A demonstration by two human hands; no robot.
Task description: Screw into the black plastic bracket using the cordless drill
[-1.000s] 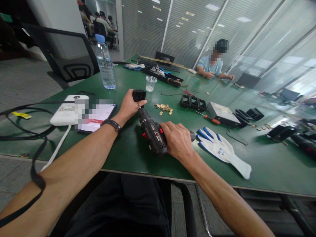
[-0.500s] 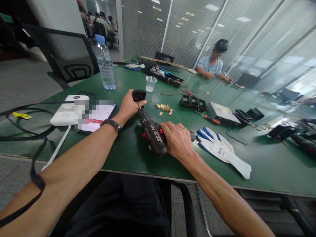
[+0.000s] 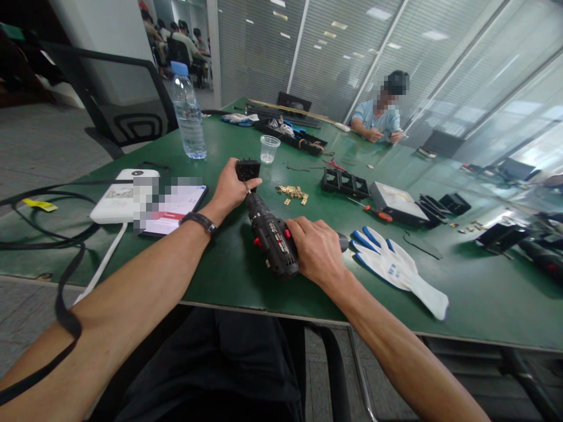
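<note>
My right hand is closed around the handle of a black cordless drill with red buttons, lying on its side over the green table. The drill's bit points away from me and meets a small black plastic part. That part is gripped in my left hand, thumb along its near side; its far face is hidden. Just right of it lies a pile of small brass-coloured metal pieces. A clear plastic cup stands behind the part.
A water bottle, a white power bank and a phone are on the left. To the right are a white glove, a screwdriver and a black frame. Another person sits across the table.
My hands, the drill and the black part stay practically where they were. Across the table, the other person's hands have drawn closer together.
</note>
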